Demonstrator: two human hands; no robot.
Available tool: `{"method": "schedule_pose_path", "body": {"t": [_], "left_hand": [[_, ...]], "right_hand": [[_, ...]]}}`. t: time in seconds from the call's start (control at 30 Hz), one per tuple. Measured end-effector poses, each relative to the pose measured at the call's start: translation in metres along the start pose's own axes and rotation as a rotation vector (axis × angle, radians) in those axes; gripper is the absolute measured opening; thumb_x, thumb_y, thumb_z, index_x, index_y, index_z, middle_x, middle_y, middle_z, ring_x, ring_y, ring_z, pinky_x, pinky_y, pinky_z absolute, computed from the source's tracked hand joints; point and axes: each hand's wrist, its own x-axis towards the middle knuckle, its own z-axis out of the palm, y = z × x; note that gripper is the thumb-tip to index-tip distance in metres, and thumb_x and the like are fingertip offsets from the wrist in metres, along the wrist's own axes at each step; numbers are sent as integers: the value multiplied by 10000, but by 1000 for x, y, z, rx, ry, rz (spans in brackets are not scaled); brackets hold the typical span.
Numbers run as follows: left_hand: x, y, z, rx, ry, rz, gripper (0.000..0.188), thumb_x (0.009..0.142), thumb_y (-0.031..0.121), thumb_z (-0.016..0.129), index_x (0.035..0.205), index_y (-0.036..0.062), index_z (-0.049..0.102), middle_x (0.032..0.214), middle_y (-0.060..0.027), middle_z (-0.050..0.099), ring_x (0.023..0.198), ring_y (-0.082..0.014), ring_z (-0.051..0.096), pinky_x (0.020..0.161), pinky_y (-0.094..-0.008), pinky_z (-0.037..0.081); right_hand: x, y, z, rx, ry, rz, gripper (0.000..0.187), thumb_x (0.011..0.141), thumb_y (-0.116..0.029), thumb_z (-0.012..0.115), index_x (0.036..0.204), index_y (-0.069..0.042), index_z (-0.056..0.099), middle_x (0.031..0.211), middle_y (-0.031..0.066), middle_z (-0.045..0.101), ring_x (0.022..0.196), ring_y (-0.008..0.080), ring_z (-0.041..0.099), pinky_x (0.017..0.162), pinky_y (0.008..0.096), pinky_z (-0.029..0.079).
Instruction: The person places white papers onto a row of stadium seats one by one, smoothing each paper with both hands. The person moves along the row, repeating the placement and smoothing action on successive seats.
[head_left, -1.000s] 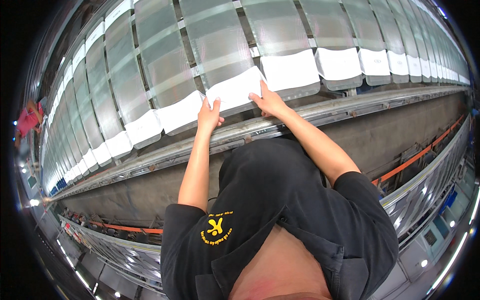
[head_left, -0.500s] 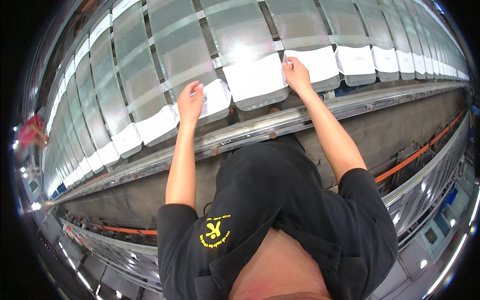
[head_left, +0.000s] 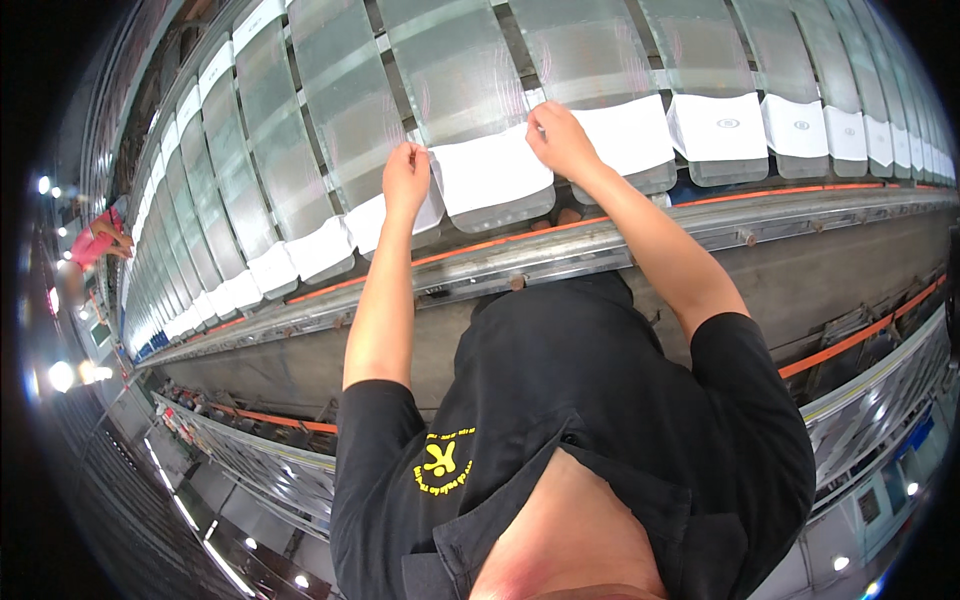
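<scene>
A white fabric panel [head_left: 493,178] lies over the near end of a grey-green, glossy flat board [head_left: 455,80]. My left hand [head_left: 407,182] is closed, with its thumb and fingertips pinched at the panel's upper left corner. At the opposite upper corner, my right hand [head_left: 562,143] pinches the edge between thumb and bent fingers. The board's rounded near end sticks out below the panel. Another white panel [head_left: 625,140] lies just right of my right hand, and one more [head_left: 368,222] is partly behind my left hand.
Similar boards with white panels run off both ways; some panels to the right carry a small dark oval mark [head_left: 728,124]. A metal rail [head_left: 470,280] with an orange strip runs between me and the boards. At far left stands a person in pink [head_left: 100,240].
My hands have come closer together, and the left fingers have closed at the panel's corner. The view has shifted, so the row of boards and the person in pink sit differently.
</scene>
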Motion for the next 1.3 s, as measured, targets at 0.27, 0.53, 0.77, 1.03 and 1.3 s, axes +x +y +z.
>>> {"method": "schedule_pose_path", "body": {"t": [0.27,0.53,0.77,1.03,1.3], "left_hand": [[4,10,14,92,-48,67,159,910,142,700,1020,42,644,1025,-132,637,948,-323,638,805,-428,508],[-11,18,17,-82,-55,127,129,1007,154,597,1039,33,566,851,-163,618,767,-400,614,704,-443,490],[-37,49,51,-525,-111,-455,313,993,246,676,1135,8,529,861,-69,659,763,-120,588,656,-317,475],[-70,40,53,-890,-198,-539,219,1016,220,647,1076,15,601,858,-13,649,748,-65,551,644,-249,451],[-86,40,39,-977,-154,-441,145,1047,190,602,1029,47,587,883,9,626,791,-53,541,676,-239,446]], "right_hand": [[-13,-16,40,196,23,376,282,1022,-262,578,1121,0,552,1006,279,675,924,447,675,814,473,532],[-25,-22,37,72,34,149,332,1034,-345,593,999,-19,645,873,204,689,805,366,682,736,442,519],[-17,-38,50,324,-138,499,439,1002,-408,625,1000,30,655,836,236,696,809,419,686,730,465,520],[-49,-63,63,413,-249,272,368,889,-299,699,976,55,652,781,257,680,741,380,700,690,463,532],[-61,-99,41,364,-357,120,237,928,-234,687,911,-4,631,756,210,659,681,329,653,648,407,502]]}}
